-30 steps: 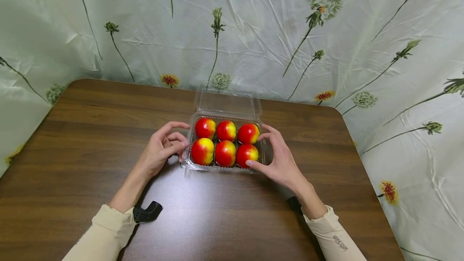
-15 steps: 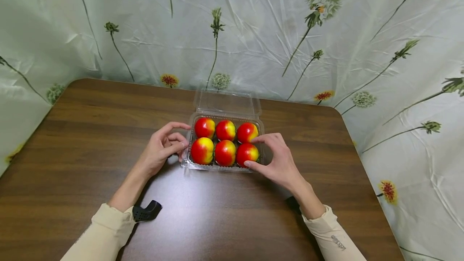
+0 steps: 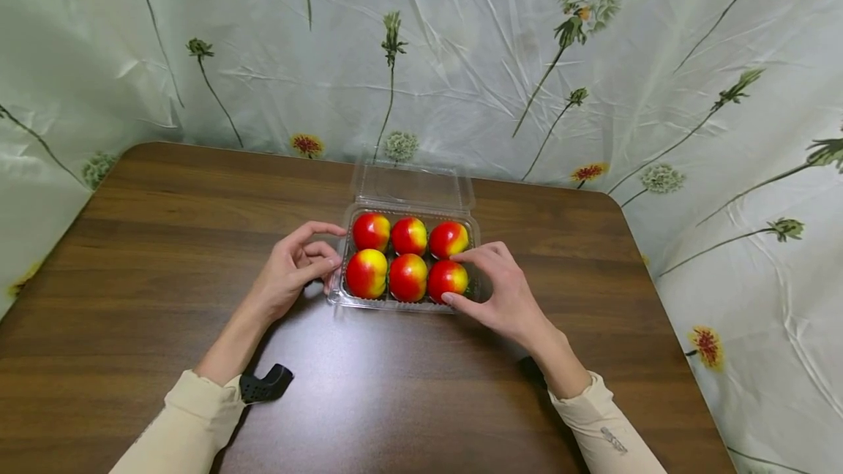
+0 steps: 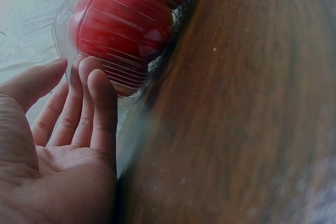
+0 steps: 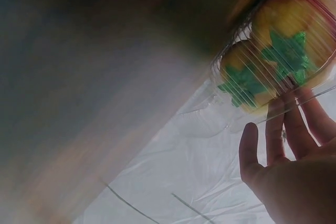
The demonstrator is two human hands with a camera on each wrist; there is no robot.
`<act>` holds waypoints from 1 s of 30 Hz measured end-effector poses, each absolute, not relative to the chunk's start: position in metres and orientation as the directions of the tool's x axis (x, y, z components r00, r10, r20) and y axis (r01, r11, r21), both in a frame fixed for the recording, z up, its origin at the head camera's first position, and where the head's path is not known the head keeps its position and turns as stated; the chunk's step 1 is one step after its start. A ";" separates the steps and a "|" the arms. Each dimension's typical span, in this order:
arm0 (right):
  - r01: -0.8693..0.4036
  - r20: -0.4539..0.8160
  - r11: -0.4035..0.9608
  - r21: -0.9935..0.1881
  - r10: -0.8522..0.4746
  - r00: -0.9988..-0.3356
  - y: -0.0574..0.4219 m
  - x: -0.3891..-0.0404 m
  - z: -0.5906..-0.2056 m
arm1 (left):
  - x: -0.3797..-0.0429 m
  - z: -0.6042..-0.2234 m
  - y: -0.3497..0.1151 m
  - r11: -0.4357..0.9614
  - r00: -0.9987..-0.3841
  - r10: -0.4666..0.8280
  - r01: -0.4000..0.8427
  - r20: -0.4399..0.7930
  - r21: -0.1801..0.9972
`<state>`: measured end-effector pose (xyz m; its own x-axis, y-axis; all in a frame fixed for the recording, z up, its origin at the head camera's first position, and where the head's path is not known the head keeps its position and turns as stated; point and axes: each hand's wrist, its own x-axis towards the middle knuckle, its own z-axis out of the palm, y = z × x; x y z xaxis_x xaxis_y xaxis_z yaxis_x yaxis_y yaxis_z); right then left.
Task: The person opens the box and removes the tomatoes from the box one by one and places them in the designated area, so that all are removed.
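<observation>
A clear plastic clamshell container (image 3: 339, 300) stands on the table, its compartments holding several round red-and-yellow fruits. Green star-shaped leaf caps show on the two fruits nearest the right wrist camera. My left hand (image 3: 293, 269) rests its fingertips and thumb against the container's left side; in the left wrist view the fingers (image 4: 102, 108) are fairly straight at the ribbed wall. At the right side, my right hand (image 3: 503, 291) pinches the front right fruit (image 3: 448, 280) between thumb and index finger. The other right fingers are beside the container's right wall.
The container's transparent lid (image 3: 415, 185) is tipped back toward the far edge. Beneath lies a brown wood-grain table (image 3: 369, 393). A flower-patterned sheet (image 3: 461, 57) hangs behind it and along the sides.
My right index finger has come down from the container's right rim to the far side of the front right fruit. The left hand stays at the container's left side.
</observation>
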<state>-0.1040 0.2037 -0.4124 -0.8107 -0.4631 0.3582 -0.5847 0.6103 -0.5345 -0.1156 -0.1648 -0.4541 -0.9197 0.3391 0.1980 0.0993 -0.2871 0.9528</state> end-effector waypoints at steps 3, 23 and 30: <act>-0.584 0.364 0.607 -0.539 -0.458 -0.811 0.203 -0.104 -0.413 | -0.116 -0.455 -0.166 -0.265 -0.923 0.336 0.099 0.188 0.959; -0.555 0.391 0.498 -0.667 -0.400 -0.829 0.208 -0.104 -0.409 | -0.116 -0.454 -0.166 -0.262 -0.921 0.348 0.083 0.175 0.962; -0.564 0.415 0.451 -0.692 -0.390 -0.822 0.209 -0.103 -0.409 | -0.116 -0.455 -0.167 -0.256 -0.921 0.348 0.086 0.175 0.963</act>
<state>-0.1034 0.2094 -0.4093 -0.8218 -0.3902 0.4152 -0.5638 0.4508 -0.6921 -0.1157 -0.1667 -0.4546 -0.9208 0.3484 0.1753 0.0865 -0.2558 0.9629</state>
